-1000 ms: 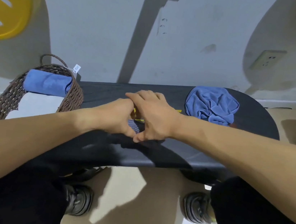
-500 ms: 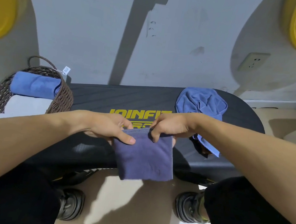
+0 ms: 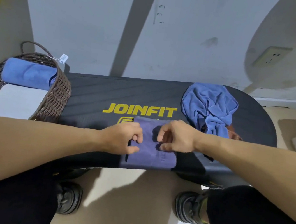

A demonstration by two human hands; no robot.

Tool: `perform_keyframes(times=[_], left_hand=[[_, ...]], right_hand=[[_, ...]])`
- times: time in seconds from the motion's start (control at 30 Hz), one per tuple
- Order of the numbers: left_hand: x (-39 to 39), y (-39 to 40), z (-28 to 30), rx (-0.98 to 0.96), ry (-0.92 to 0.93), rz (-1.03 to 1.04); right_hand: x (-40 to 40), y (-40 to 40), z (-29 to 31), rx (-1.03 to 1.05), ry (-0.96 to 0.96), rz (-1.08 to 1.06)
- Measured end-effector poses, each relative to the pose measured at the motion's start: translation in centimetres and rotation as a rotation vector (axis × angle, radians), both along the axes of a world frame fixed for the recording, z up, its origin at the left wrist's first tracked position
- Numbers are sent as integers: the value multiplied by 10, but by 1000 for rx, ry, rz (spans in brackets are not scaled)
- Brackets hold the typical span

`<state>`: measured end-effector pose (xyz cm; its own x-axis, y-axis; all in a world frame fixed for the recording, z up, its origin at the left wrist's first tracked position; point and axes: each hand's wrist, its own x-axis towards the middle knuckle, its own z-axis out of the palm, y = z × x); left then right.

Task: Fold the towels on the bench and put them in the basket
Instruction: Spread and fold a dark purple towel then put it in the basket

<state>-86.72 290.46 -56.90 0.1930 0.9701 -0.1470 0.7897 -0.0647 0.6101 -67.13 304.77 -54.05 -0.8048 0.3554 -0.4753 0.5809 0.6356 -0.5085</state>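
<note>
One folded purple towel (image 3: 153,146), apparently flat on bench (image 3: 93,93).

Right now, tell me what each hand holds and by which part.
Both hands work the folded purple towel lying on the black bench. The left hand pinches its left edge; the right hand has curled fingers on its middle, grip unclear.

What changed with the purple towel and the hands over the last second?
The purple towel, lifted off the bench edge half a second ago, now lies flat on it. The left hand and right hand rest on it, fingers curled. Basket and crumpled blue towel unchanged.
</note>
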Motion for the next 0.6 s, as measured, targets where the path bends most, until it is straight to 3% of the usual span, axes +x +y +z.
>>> perform_keyframes(times=[0.2,0.33,0.43,0.6], left_hand=[[3,-10,-9,-254,111,-116],[11,-13,-14,-131,382,-187],[11,-5,-13,-76,287,-141],[2,12,-6,-258,188,-91]], right_hand=[[13,-14,-16,-80,-99,99],[19,-24,-25,-23,-73,160],[22,-28,-31,98,-42,212],[24,-27,-29,202,-22,280]])
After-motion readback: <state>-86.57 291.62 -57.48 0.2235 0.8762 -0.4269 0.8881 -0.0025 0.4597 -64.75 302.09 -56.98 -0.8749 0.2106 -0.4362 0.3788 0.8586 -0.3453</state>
